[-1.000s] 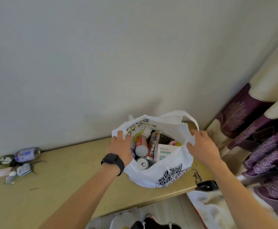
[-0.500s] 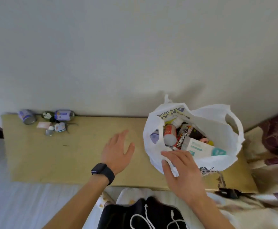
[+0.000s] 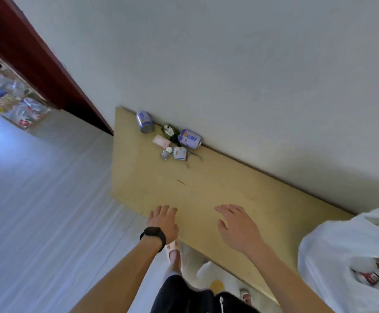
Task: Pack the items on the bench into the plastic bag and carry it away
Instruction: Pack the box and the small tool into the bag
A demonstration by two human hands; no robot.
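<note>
The bench (image 3: pixel 206 190) runs along the wall (image 3: pixel 229 64), its long axis slanting from upper left to lower right. The plastic bag (image 3: pixel 342 256) stands at its right end, cut off by the frame edge; its contents show only as blurred red and white shapes through the film. Both hands hover over the near bench edge, fingers spread and pointing at the wall, holding nothing: left hand (image 3: pixel 164 220) with a black wristband (image 3: pixel 153 233), right hand (image 3: pixel 238 224). At the far left end lie two cans on their sides, one can (image 3: pixel 145 122) and a second can (image 3: pixel 190 138), with a pink packet (image 3: pixel 161 141) and small items too blurred to identify.
</note>
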